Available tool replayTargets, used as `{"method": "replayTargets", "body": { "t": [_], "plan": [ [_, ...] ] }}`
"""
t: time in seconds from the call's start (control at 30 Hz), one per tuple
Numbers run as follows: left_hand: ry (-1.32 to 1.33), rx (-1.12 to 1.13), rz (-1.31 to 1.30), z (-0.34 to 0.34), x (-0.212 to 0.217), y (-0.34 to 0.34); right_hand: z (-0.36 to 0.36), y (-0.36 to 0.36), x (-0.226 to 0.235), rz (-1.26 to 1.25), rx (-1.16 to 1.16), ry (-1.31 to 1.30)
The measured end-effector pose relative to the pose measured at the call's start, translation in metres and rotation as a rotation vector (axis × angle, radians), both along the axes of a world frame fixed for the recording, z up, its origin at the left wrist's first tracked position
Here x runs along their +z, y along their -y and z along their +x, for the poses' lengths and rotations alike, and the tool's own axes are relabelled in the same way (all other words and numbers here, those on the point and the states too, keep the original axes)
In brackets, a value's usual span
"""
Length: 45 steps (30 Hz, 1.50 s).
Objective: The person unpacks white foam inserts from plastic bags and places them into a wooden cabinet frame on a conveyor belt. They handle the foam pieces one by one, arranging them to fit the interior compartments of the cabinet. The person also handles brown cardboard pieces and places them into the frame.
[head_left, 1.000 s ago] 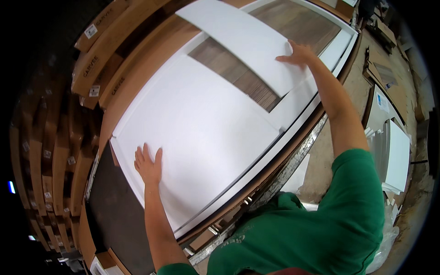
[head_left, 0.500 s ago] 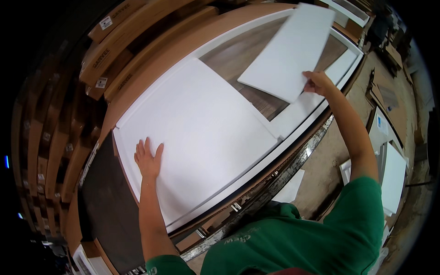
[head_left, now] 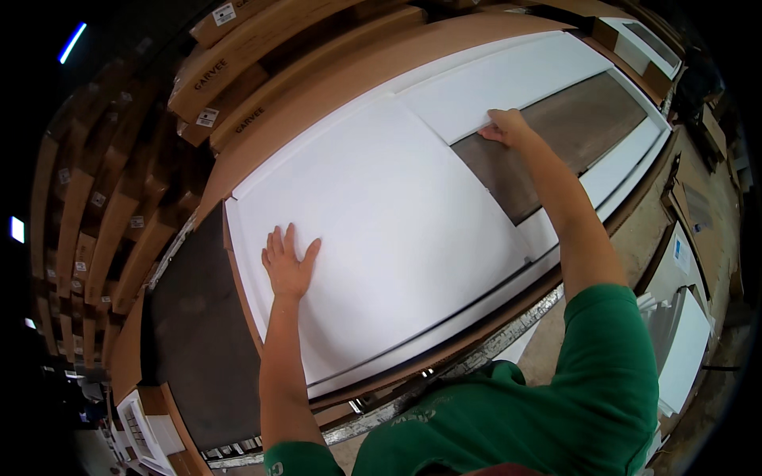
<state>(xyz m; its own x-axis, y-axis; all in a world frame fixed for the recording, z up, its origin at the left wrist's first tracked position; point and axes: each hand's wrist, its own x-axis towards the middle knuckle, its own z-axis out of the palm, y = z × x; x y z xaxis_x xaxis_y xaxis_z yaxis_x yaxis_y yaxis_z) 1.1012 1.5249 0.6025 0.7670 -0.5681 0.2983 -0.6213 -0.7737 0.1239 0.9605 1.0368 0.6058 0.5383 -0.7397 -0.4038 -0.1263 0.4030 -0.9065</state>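
Observation:
My left hand point(head_left: 289, 266) lies flat with fingers spread on a large white panel point(head_left: 397, 230). This panel sits within a white raised-edge frame point(head_left: 252, 313). My right hand point(head_left: 505, 129) pinches the near edge of a narrower white panel point(head_left: 496, 79), its thumb and fingers closed on it. That panel lies along the far side of the frame, beside the large panel's right edge. Between it and a white strip on the near side, a grey-brown surface point(head_left: 587, 119) shows through a gap.
Brown cardboard point(head_left: 317, 107) borders the frame's far side. Stacked long cartons point(head_left: 262, 67) stand behind and to the left. A dark work surface point(head_left: 198, 341) extends at left. Loose white boards point(head_left: 684, 349) lean at right, near cardboard pieces on the floor.
My right hand has swung the narrower panel from a raised, tilted position over the gap down to the far side of the frame. My left hand stays spread on the large panel.

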Motion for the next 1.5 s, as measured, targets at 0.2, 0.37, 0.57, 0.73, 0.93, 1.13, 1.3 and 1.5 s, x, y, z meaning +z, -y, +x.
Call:
{"method": "replayTargets", "body": {
  "t": [0.2,0.37,0.57,0.73,0.93,1.13,1.3,1.5],
  "plan": [
    [-0.012,-0.017,0.021,-0.002,0.000,0.007,-0.007,0.039,0.006,-0.439,0.252,-0.632],
    [0.002,-0.023,0.037,0.007,-0.008,0.004,-0.038,-0.019,0.051,-0.891,0.466,-0.741],
    [0.106,0.020,0.099,0.017,-0.009,-0.007,-0.232,-0.157,0.085,-1.017,0.119,-0.260],
    [0.077,-0.019,0.184,0.009,-0.004,0.008,-0.506,-0.277,-0.020,-0.534,-0.592,-0.527],
    [-0.003,0.037,0.237,-0.013,0.010,0.016,-0.777,-0.580,-0.237,0.257,0.652,-1.441],
    [0.044,-0.017,0.557,-0.032,0.046,0.050,-0.795,-0.612,-0.203,0.853,0.103,-1.144],
    [-0.298,-0.419,-0.095,-0.115,0.070,0.137,-0.817,-0.419,-0.304,-0.090,0.261,-1.387],
    [-0.171,-0.680,-0.502,-0.327,0.065,0.221,-0.735,-0.179,-0.229,-0.335,-0.137,-0.862]
  ]
}}
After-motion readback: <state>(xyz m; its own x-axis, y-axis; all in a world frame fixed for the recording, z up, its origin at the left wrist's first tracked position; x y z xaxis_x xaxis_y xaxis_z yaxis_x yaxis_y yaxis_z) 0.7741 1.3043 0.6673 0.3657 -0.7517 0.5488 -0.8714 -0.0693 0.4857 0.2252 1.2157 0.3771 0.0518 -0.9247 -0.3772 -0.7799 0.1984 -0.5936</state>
